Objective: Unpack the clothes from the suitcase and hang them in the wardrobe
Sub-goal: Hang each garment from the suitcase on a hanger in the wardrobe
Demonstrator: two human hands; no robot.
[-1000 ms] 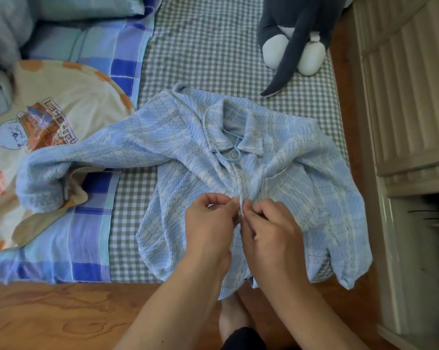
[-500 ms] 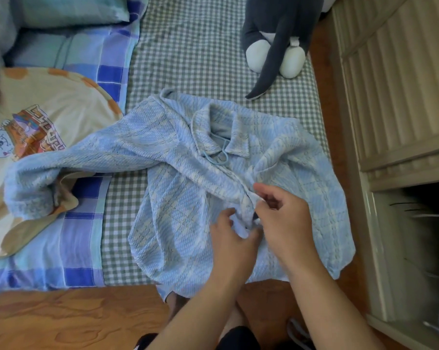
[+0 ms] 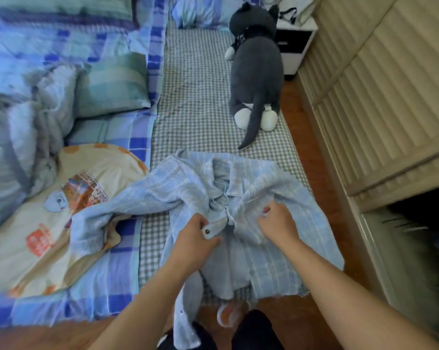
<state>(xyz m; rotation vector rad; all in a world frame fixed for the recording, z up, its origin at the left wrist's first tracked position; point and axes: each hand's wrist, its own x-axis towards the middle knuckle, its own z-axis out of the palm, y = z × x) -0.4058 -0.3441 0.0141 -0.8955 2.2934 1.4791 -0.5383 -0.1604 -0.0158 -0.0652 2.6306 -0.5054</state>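
Fingers of the left hand (image 3: 195,238) curl round the shirt's (image 3: 276,251) left front edge, pinching the strip that bears a dark button (image 3: 207,231); the right hand (image 3: 276,223) grips the other front panel just across the opening, fingers bunched into the cloth; between the two grips the fronts meet at a small puckered point, and just beyond it the pale blue hook of a hanger (image 3: 223,198) shows at the collar; the light blue checked shirt lies spread on the gingham sheet (image 3: 193,97) at the foot of the bed, one sleeve trailing away from the left grip over a cream printed cushion (image 3: 62,210); below the left wrist a loose flap of the front hangs off the bed edge towards the wooden floor (image 3: 36,337); well beyond the hands a grey plush cat (image 3: 257,66) stands on the sheet; to the right of the right grip stands a ribbed beige wardrobe (image 3: 390,97), its lower part open and dark.
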